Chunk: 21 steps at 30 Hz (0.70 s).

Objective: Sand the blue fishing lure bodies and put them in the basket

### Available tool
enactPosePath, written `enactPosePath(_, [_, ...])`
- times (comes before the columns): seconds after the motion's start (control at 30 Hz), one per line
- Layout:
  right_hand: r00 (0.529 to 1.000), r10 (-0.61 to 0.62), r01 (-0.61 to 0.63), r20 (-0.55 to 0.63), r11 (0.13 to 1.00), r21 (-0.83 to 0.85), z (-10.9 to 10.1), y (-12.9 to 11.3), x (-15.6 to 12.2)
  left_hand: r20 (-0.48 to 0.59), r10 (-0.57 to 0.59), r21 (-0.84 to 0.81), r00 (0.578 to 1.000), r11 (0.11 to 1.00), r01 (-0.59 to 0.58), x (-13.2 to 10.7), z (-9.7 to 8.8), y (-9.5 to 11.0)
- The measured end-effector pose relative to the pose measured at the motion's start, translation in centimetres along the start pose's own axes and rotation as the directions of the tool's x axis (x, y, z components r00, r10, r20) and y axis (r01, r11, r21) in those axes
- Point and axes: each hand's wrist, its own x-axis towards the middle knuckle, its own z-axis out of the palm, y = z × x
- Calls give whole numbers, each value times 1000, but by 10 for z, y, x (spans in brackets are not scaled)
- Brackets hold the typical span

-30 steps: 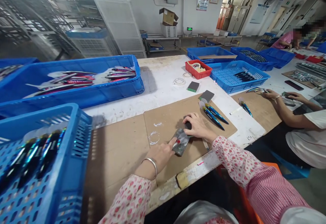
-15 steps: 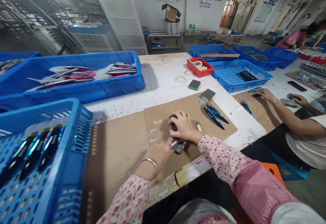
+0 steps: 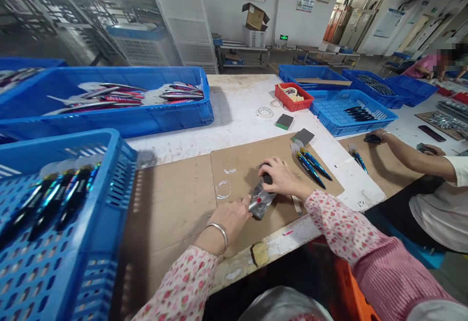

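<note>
My left hand (image 3: 232, 217) presses a fingertip on the near end of a grey sanding sheet (image 3: 262, 200) lying on the brown cardboard mat (image 3: 183, 204); a red-and-silver piece shows at that fingertip. My right hand (image 3: 281, 177) is curled over a dark block (image 3: 266, 179) resting on the far end of the same sheet. Two shiny blue-green pieces (image 3: 310, 164) lie on the mat just right of my right hand.
A blue crate (image 3: 91, 243) of dark shiny pieces stands at near left, a longer blue crate (image 3: 120, 121) behind it. A co-worker's arms (image 3: 413, 158) work at the right. A red tray (image 3: 293, 96), tape rolls (image 3: 264, 112), sponge block (image 3: 284, 122) and blue basket (image 3: 353, 112) lie beyond.
My right hand slid the dark block left along the sheet and then back right. My left hand stayed pressing the sheet's near end.
</note>
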Motion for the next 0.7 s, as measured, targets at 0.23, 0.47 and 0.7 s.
enactPosePath(0.23, [986, -23, 32, -165, 998, 52, 10, 5, -1, -8, -3, -34, 1000, 999, 3, -1, -3, -2])
enactPosePath(0.47, [987, 20, -9, -161, 997, 72, 10, 15, -9, -1, 21, -58, 1000, 998, -21, 1, -10, -2])
enactPosePath(0.7, [990, 72, -62, -123, 995, 83, 8, 21, -11, 14, 30, -61, 999, 998, -29, 3, -10, -4])
